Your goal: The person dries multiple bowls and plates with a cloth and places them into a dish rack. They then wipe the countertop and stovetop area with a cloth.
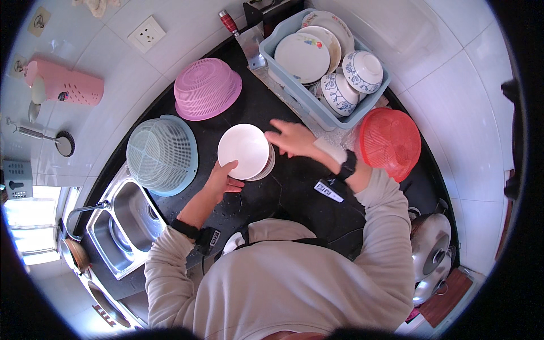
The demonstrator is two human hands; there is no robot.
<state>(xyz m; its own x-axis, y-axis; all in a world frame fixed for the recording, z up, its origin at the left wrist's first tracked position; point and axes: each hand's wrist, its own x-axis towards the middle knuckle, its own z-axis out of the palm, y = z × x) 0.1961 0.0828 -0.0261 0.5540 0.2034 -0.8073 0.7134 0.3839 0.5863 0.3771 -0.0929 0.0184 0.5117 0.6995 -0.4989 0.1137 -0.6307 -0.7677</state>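
Observation:
A stack of white bowls [270, 168] stands on the black countertop before me. Its top white bowl [244, 148] lies a little to the left of those underneath, its plain inside facing up. My left hand [222, 180] grips this bowl at its lower left, the thumb over the rim and the other fingers outside. Beside the stack's upper right is my right hand [293, 138], fingers apart and slightly blurred. Its fingertips are close to the rim; whether they touch it I cannot tell. Nothing shows in that hand.
A blue dish tub [272, 63] holds plates and blue-patterned bowls. Pink [207, 89], light-blue [161, 153] and red [390, 142] plastic baskets surround the stack. A cleaver [250, 44] leans by the tub. At left is a steel double sink [131, 212]; lidded pans [431, 246] sit at right.

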